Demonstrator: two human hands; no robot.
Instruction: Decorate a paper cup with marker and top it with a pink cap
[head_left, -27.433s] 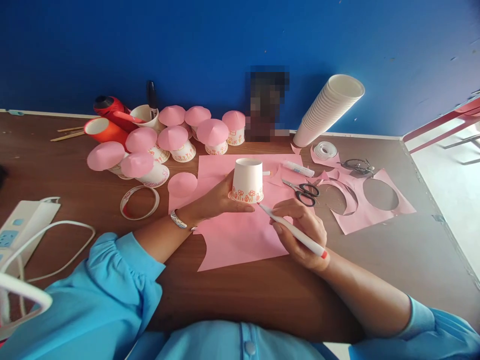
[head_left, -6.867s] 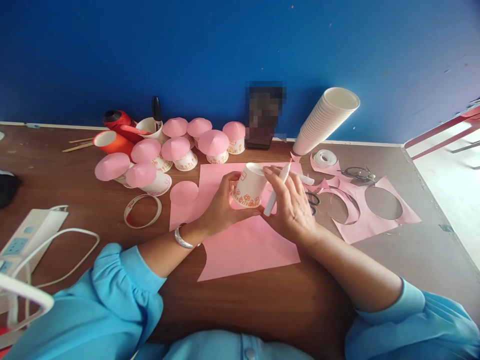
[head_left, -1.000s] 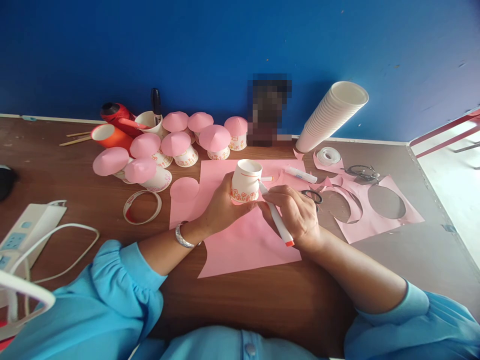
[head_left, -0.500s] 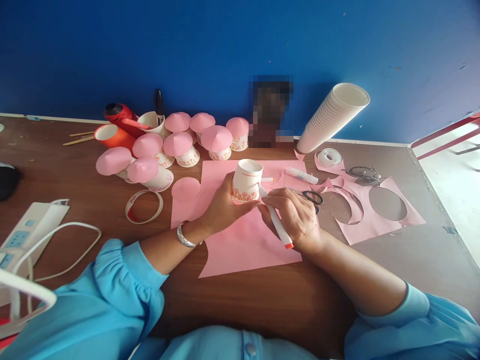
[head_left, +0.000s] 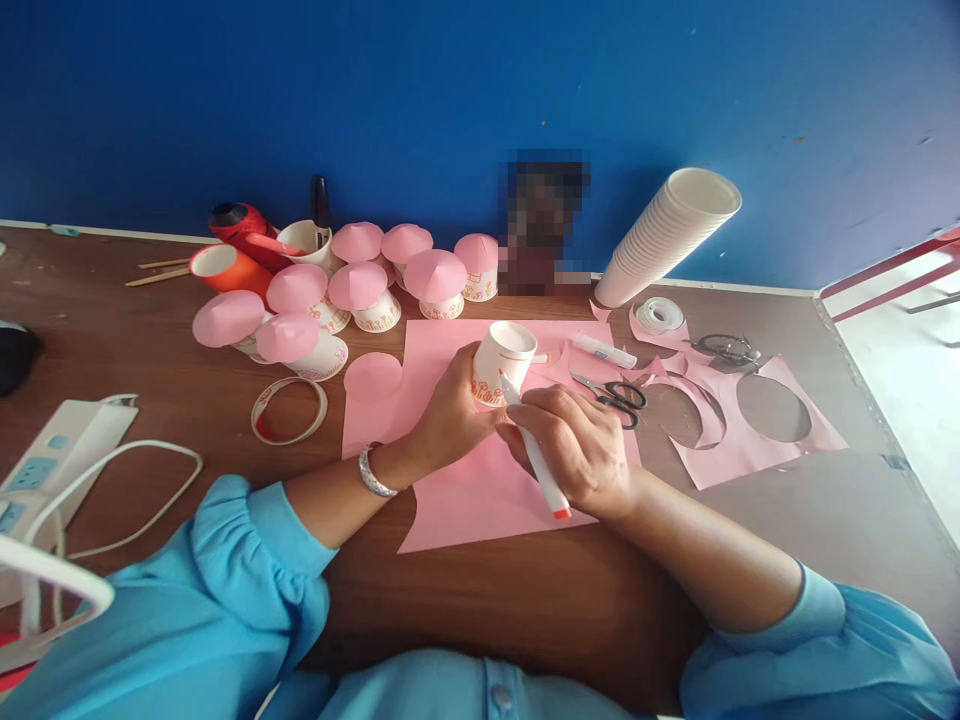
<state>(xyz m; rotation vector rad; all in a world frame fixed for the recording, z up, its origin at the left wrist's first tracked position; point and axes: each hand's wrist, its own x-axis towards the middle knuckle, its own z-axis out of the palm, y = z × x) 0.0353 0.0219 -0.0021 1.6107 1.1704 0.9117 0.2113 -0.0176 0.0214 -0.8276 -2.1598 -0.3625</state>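
My left hand (head_left: 452,415) is closed around a white paper cup (head_left: 495,350), which tilts to the right with its closed base facing up. Orange-red flower drawings run along the cup's lower part, and a thin line circles it near the top. A white marker (head_left: 544,465) with a red-orange end is pinched in my right hand (head_left: 581,445), its tip at the side of the cup. I cannot tell whether the tip touches it. Below both hands lies a large pink paper sheet (head_left: 480,500), with scissors (head_left: 619,395) to the right.
Several decorated cups with pink cone tops (head_left: 435,275) stand at the back left. A stack of paper cups (head_left: 667,240) leans against the blue wall. Pink offcuts (head_left: 697,455) and a tape roll (head_left: 660,315) lie right; a power strip (head_left: 56,460) and cut cup ring (head_left: 289,410) lie left.
The cup has tilted and shifted slightly right in my left hand. My right hand and the marker have moved a little left and down, uncovering more of the scissors.
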